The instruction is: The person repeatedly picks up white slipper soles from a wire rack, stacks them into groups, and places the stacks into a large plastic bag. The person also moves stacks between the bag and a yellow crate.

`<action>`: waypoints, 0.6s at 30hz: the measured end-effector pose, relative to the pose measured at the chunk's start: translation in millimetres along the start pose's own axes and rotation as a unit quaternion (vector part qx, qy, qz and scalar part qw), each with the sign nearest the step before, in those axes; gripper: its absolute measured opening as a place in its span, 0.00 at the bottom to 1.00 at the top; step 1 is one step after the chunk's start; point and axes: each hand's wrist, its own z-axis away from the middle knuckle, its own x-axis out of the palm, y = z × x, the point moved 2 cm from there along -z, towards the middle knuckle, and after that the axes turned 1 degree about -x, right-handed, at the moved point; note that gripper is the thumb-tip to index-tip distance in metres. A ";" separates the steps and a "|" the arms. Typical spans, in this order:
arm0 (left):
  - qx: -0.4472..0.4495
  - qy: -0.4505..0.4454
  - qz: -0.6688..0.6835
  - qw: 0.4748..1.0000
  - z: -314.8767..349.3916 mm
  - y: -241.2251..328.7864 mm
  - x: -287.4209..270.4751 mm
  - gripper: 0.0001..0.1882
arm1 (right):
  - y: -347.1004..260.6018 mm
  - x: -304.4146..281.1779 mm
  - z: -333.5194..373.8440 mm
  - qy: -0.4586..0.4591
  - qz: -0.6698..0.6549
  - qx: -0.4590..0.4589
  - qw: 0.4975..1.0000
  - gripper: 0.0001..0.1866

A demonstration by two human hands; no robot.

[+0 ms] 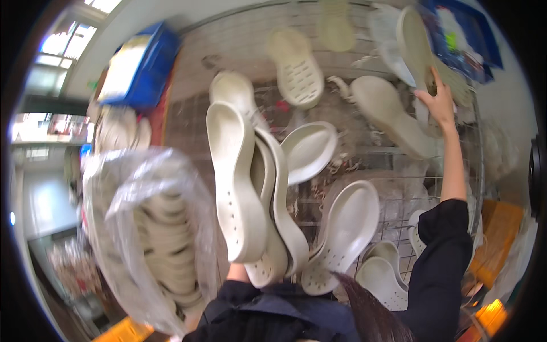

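Several pale beige shoe soles (229, 171) stand in an overlapping bundle close in front of me, held up from below. My left hand is behind them; only its wrist (239, 273) shows under the lowest sole, and the fingers are hidden. Stretched out to the far right, my right hand (437, 102) has its thumb and fingers around the near end of another sole (415, 40), which slants away from me. Beside that hand a further sole (387, 111) lies on the wire-mesh surface (393, 196).
More loose soles (296, 71) lie across the mesh, some at its near side (347, 228). A clear plastic bag (151, 228) packed with soles stands at left. Blue bins (149, 71) sit at the far left and far right (484, 40). Pale scraps (342, 162) are strewn about.
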 end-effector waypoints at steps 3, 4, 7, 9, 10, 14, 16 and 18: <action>-0.018 -0.028 -0.035 0.999 66.5 1.0 -44.8 0.54 | -118.4 24.7 101.3 -0.147 -0.377 -0.182 0.896 0.46; -0.019 -0.036 -0.058 0.997 92.0 2.9 -59.3 0.53 | -151.4 34.8 147.4 -0.241 -0.454 -0.172 0.841 0.46; 0.037 0.038 -0.122 0.991 159.2 -0.3 -91.0 0.53 | -226.9 80.6 280.9 -0.413 -0.532 -0.103 0.732 0.46; 0.130 0.169 -0.153 0.965 178.9 -6.4 -100.8 0.52 | -251.0 124.2 360.7 -0.462 -0.485 -0.060 0.740 0.47; 0.147 0.253 -0.172 0.941 182.6 -11.1 -104.5 0.51 | -257.0 145.8 397.7 -0.489 -0.435 -0.097 0.750 0.47; 0.196 0.407 -0.377 0.809 148.2 -21.8 -117.2 0.50 | -237.9 202.6 470.5 -0.502 -0.323 -0.060 0.800 0.44; 0.266 0.331 -0.382 0.821 125.0 -17.8 -132.4 0.47 | -227.7 203.2 476.2 -0.529 -0.291 -0.075 0.794 0.42; 0.281 0.273 -0.506 0.769 114.5 -12.8 -148.2 0.45 | -229.4 187.5 472.0 -0.534 -0.260 -0.109 0.797 0.37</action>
